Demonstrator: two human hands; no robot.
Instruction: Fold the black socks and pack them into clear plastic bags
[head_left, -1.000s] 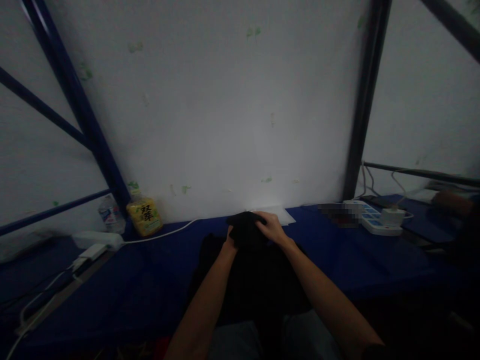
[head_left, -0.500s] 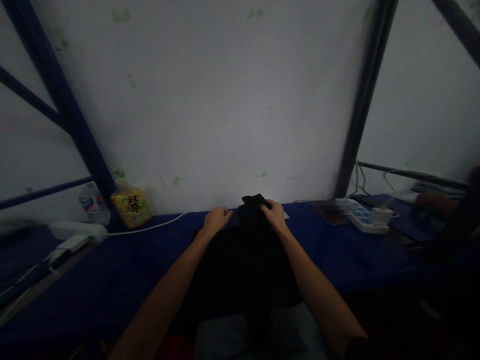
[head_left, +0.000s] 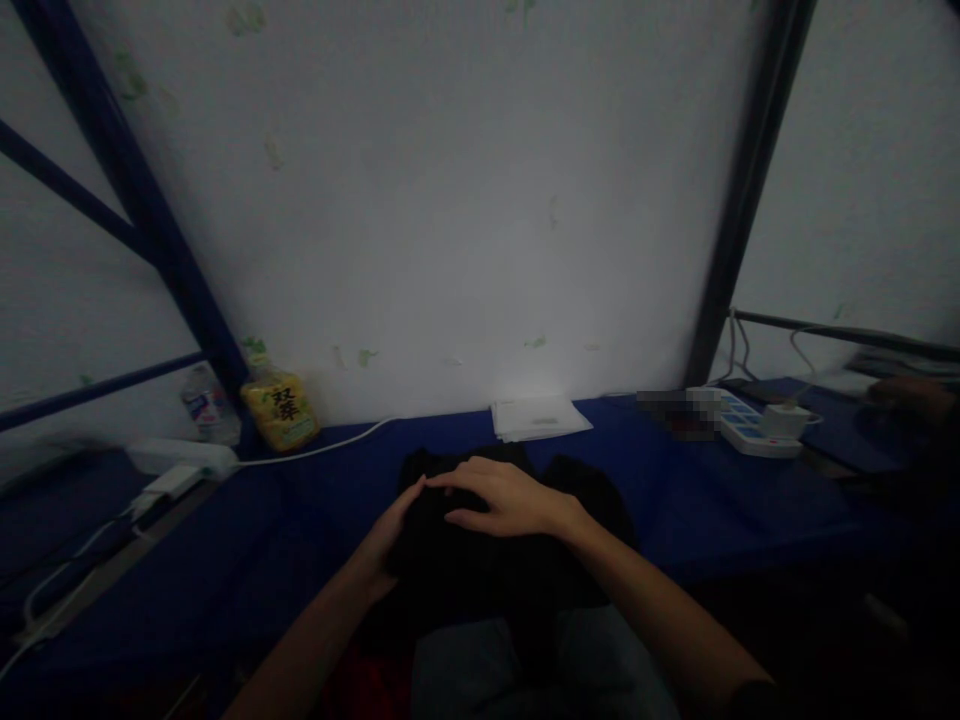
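A black cloth garment (head_left: 450, 560) lies bunched and partly folded at the table's front edge, reaching to my lap. Its exact kind cannot be made out in the dark. Over its top lies my right hand (head_left: 506, 497), fingers stretched to the left and thumb apart. My left hand (head_left: 382, 540) rests along the garment's left side with its fingers extended. The fingertips of both hands come close together at the upper left of the cloth; whether they touch I cannot tell.
White papers (head_left: 540, 418) lie against the wall on the blue table (head_left: 300, 520). A yellow-labelled bottle (head_left: 283, 408), a clear bottle (head_left: 208, 408) and a white power strip (head_left: 180, 460) stand left. Another strip (head_left: 750, 425) lies right, near another person's hand (head_left: 911, 395).
My right hand has let go of the raised black cloth and come down flat over it. My left hand has moved down to its left side. The papers behind are now uncovered.
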